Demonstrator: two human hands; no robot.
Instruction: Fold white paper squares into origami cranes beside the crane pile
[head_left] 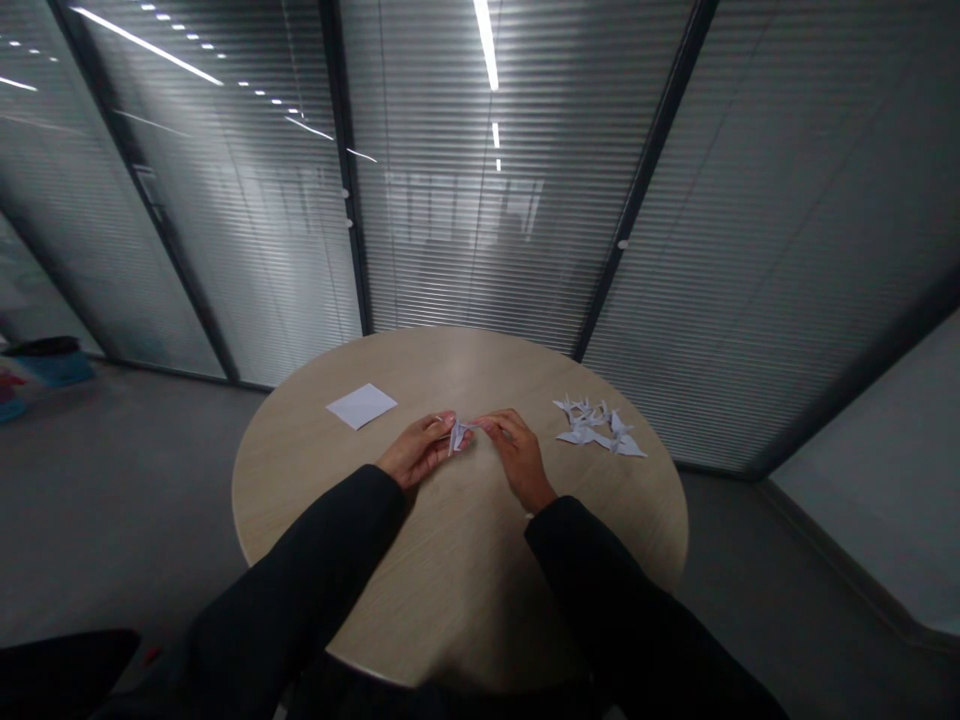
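Note:
A small folded white paper figure (459,433) is held between both hands just above the round wooden table (450,560). My left hand (418,450) pinches its left side with fingers closed. My right hand (516,455) pinches its right end, fingers closed too. Both arms wear dark sleeves and reach in from the bottom of the view. A flat white square sheet of paper (361,405) lies on the table to the left of my hands. A cluster of several finished folded paper figures (598,427) lies to the right.
Glass walls with lowered blinds (480,200) and dark frames stand close behind the table. Grey floor surrounds it. A coloured object (37,375) lies on the floor at far left. A pale ledge (892,480) runs along the right.

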